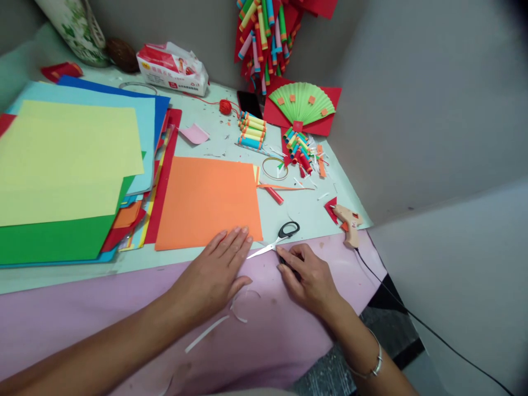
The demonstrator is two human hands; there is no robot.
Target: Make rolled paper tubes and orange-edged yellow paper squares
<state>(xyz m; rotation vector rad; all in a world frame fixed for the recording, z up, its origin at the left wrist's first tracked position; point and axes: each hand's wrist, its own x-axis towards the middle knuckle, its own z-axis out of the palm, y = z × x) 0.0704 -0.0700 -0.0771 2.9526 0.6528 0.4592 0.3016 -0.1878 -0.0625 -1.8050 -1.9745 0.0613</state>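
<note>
An orange sheet of paper [210, 201] lies flat near the table's front. My left hand [220, 267] rests over its lower right corner with fingers stretched out. Just right of it, my right hand [307, 275] grips one handle of a pair of scissors [268, 250]. The other black loop of the scissors stands apart, and the blades point left toward my left fingertips. Whether the blades touch the paper I cannot tell. Beyond the sheet's right edge lie a thin orange strip [284, 187] and a small red paper roll [274, 194].
Stacked coloured paper [70, 159] fills the left. A glue gun [350, 223] with a cord lies at the right edge. Behind are a green paper fan [303, 102], rolled paper tubes [252, 132], a tape ring [275, 168], red yarn [225, 106], a phone [249, 103] and a tissue pack [172, 69].
</note>
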